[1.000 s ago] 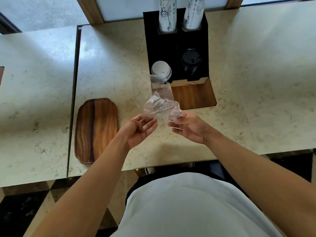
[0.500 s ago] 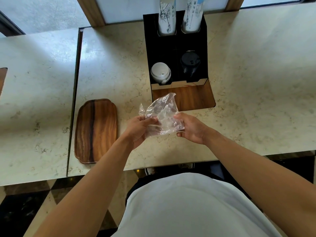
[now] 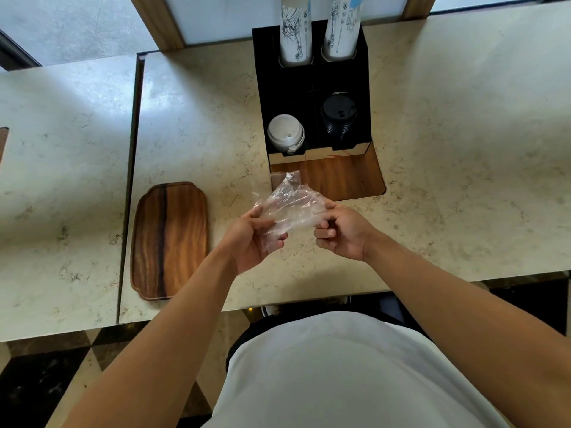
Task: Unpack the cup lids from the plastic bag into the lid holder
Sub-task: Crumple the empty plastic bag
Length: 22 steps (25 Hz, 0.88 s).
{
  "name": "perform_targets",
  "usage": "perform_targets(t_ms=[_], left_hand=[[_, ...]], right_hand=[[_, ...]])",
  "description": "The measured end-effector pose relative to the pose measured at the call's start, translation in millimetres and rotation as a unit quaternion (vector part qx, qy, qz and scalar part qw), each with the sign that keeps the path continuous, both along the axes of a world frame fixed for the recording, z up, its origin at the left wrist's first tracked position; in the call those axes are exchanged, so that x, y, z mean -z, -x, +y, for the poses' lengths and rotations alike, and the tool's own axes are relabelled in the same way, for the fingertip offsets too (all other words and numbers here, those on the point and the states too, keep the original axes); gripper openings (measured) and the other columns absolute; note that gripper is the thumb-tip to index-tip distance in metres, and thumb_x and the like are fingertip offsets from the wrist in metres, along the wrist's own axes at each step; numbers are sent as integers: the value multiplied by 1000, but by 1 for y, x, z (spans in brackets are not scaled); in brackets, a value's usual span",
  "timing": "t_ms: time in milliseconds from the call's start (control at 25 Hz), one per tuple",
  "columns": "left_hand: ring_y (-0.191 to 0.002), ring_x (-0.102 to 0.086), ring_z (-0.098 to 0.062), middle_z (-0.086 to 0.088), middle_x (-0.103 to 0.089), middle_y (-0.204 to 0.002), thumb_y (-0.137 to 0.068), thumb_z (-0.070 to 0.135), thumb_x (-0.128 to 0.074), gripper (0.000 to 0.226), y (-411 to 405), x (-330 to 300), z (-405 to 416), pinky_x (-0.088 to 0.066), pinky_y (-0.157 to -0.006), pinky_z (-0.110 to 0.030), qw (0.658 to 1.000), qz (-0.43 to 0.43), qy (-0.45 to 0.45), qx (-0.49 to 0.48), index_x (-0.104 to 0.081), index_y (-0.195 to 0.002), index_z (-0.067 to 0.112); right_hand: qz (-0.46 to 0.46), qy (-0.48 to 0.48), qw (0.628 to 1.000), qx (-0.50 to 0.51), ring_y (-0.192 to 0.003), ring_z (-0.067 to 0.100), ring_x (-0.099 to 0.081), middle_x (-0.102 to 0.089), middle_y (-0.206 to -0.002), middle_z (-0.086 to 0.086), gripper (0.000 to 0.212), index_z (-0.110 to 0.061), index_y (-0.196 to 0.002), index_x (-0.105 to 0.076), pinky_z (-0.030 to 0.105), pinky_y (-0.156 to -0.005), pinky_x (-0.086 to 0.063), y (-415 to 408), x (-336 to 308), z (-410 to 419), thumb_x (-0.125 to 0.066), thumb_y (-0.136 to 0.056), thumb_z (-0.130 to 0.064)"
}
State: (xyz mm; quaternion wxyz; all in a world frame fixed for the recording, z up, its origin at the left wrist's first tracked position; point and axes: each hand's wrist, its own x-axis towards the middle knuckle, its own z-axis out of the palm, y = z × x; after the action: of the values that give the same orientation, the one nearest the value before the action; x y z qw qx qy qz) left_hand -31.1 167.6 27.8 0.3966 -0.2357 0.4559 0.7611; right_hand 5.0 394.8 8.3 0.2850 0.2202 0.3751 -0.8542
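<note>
A crumpled clear plastic bag (image 3: 289, 205) hangs just above the counter, with no lids visible in it. My left hand (image 3: 251, 239) pinches its left side and my right hand (image 3: 341, 231) grips its right side. Behind them stands the black lid holder (image 3: 312, 88). A stack of white lids (image 3: 285, 134) fills its front left slot and a stack of black lids (image 3: 338, 117) its front right slot. Two stacks of paper cups (image 3: 295, 29) rise from its back slots.
A wooden tray (image 3: 171, 239) lies on the marble counter (image 3: 463, 165) left of my hands. The holder's wooden base (image 3: 340, 177) juts forward toward the bag. A seam (image 3: 129, 180) splits the counter from another slab on the left.
My left hand closed on the bag, which only my right hand held before. Both hands have drawn together and crumpled the bag smaller, slightly nearer to me.
</note>
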Motion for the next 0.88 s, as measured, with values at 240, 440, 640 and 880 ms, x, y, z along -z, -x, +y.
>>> perform_targets(t_ms=[240,440,640,880], left_hand=[[-73,-73,-35,-29,-69,-117,-81,-7,-50,39,-6,3,1,-62,-53,-32,994,-67,-69,-45,-77,-108,5],[-76,-75,-29,-30,-70,-112,-80,-14,-49,49,-6,2,-2,-63,-58,-28,994,-52,-94,-31,-80,-108,12],[-81,-75,-32,-32,-70,-112,-82,-13,-48,48,-8,3,-5,-63,-58,-28,992,-54,-115,-19,-79,-109,12],[-121,-55,-57,-34,-56,-136,-92,16,-35,38,-9,4,-22,-56,-90,-56,974,-74,-213,22,-71,-101,4]], right_hand=[[-35,57,997,39,-39,8,-43,-52,-64,1,30,-14,-92,-68,23,-38,-33,4,-6,1,-41,-100,-5],[-42,68,995,52,-38,9,-42,-54,-61,2,29,-16,-72,-70,22,-38,-32,7,-8,-1,-51,-89,-2],[-32,56,998,27,-39,10,-41,-53,-59,4,29,-13,-73,-69,24,-38,-35,8,-5,0,-49,-87,1],[22,-32,999,-32,-60,19,-58,-64,-72,4,39,-15,-62,-62,25,-41,-42,17,-10,11,-40,-89,5]])
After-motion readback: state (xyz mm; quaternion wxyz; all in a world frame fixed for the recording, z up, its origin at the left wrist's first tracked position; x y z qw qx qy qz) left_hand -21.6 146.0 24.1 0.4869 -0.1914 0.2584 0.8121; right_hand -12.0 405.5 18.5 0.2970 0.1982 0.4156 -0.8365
